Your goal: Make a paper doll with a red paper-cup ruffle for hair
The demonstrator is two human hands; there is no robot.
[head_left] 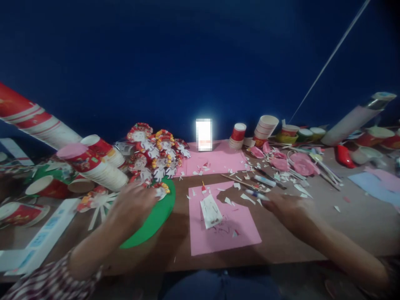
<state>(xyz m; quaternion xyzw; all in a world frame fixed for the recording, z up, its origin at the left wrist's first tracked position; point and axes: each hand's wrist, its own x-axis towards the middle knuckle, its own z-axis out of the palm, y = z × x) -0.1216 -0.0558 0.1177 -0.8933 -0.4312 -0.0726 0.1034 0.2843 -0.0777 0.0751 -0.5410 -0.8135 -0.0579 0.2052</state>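
My left hand (133, 204) reaches over the green paper sheet (161, 214), its fingers closed on a small paper-doll cutout (162, 190) with a yellow and red rim. Similar paper dolls (156, 154) are clustered just beyond it. On the right, my right hand (289, 208) is slightly blurred, and its fingertips pinch the end of a white marker (254, 193) with a dark band. Between my hands lies a pink paper sheet (225, 237) with a marked white paper piece (211, 211) on it.
Stacked paper cups (93, 164) lean at the left beside a white strip with blue print (43, 235). Another marker (265, 180), a thin stick (242, 182) and scattered paper scraps lie mid-right. A bright blurred screen (204, 134) stands at the back. Pink pieces (301, 163) and a red object (344, 156) are right.
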